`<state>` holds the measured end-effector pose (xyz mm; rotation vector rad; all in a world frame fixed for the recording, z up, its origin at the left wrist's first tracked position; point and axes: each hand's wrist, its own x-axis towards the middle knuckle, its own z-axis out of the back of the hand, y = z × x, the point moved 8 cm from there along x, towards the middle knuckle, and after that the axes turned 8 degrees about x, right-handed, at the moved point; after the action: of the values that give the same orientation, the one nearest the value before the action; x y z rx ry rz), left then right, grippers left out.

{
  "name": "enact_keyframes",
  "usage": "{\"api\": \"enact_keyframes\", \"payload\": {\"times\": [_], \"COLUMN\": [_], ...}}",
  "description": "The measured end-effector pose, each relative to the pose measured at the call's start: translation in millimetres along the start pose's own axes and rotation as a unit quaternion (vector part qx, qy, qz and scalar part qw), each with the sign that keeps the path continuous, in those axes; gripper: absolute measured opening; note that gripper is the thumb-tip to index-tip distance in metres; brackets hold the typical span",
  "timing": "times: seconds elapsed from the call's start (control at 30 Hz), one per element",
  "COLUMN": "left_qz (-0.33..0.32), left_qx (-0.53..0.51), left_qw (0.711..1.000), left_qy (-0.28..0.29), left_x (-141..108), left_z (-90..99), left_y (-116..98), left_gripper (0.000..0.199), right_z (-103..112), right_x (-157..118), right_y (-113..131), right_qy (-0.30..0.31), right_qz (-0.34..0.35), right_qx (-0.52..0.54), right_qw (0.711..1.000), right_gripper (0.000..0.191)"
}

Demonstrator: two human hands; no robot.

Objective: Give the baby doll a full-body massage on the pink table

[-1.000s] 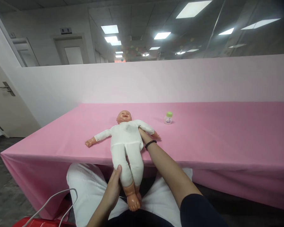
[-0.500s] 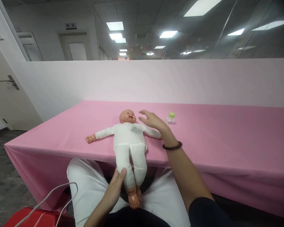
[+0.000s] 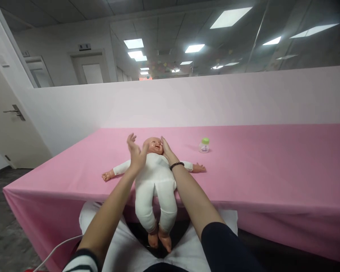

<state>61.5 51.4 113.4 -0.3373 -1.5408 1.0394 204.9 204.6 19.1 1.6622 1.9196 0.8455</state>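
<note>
A baby doll (image 3: 155, 177) with a white cloth body lies on its back, its head on the pink-covered table (image 3: 257, 166) and its legs hanging over the front edge toward my lap. My left hand (image 3: 136, 153) is raised by the left side of the doll's head, fingers apart and nothing in it. On the other side, my right hand (image 3: 166, 148) lies along the doll's cheek with its fingers stretched out. Part of the head is hidden behind both hands. The doll's arms spread out to either side.
A small jar with a green lid (image 3: 204, 145) stands on the table to the right of the doll. Behind the table runs a white low wall (image 3: 215, 100) with glass above it. A white cable (image 3: 58, 247) hangs at the lower left, near a door (image 3: 5, 117).
My left hand has left the doll's leg and come up beside its head. My right hand has moved left and down against the doll's cheek.
</note>
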Motion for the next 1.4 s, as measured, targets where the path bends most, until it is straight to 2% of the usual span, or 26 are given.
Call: {"api": "enact_keyframes", "payload": {"times": [0.07, 0.1, 0.13, 0.17, 0.27, 0.4, 0.53, 0.63, 0.77, 1.0, 1.2, 1.4], "left_qz": [0.085, 0.134, 0.175, 0.189, 0.192, 0.173, 0.169, 0.168, 0.168, 0.173, 0.169, 0.164], "left_qx": [0.007, -0.003, -0.024, -0.036, -0.080, -0.123, -0.136, -0.146, -0.159, -0.175, -0.182, -0.188], "left_qw": [0.996, 0.989, 0.981, 0.976, 0.968, 0.961, 0.954, 0.950, 0.945, 0.939, 0.939, 0.943], "left_qy": [0.030, 0.055, 0.083, 0.100, 0.140, 0.179, 0.207, 0.218, 0.231, 0.241, 0.235, 0.219], "left_x": [46, 60, 68, 73, 70, 59, 55, 52, 47, 44, 44, 48], "left_z": [-39.8, -58.3, -74.8, -86.1, -102.6, -104.2, -103.5, -101.3, -97.6, -95.2, -97.6, -98.4], "left_y": [41, 62, 81, 93, 113, 118, 116, 114, 112, 112, 116, 117], "left_gripper": [0.086, 0.090, 0.093, 0.093, 0.083, 0.051, 0.037, 0.040, 0.049, 0.058, 0.057, 0.043], "right_z": [10, 14, 16, 17, 17, 10, 5, 5, 6, 10, 11, 12], "right_x": [2, 3, 4, 4, 1, -6, -9, -8, -6, -8, -7, 0], "right_y": [1, 1, 3, 5, 11, 13, 13, 12, 11, 9, 8, 7], "right_qy": [-0.033, -0.045, -0.051, -0.053, -0.057, -0.047, -0.019, 0.002, 0.034, 0.040, 0.046, 0.058], "right_qz": [0.002, 0.003, 0.011, 0.022, 0.059, 0.087, 0.102, 0.109, 0.109, 0.106, 0.108, 0.114], "right_qx": [0.000, -0.006, -0.009, -0.012, -0.025, -0.044, -0.056, -0.063, -0.092, -0.121, -0.119, -0.104], "right_qw": [0.999, 0.999, 0.999, 0.998, 0.996, 0.994, 0.993, 0.992, 0.989, 0.986, 0.986, 0.986], "right_gripper": [0.041, 0.040, 0.039, 0.038, 0.036, 0.035, 0.035, 0.034, 0.043, 0.049, 0.051, 0.052]}}
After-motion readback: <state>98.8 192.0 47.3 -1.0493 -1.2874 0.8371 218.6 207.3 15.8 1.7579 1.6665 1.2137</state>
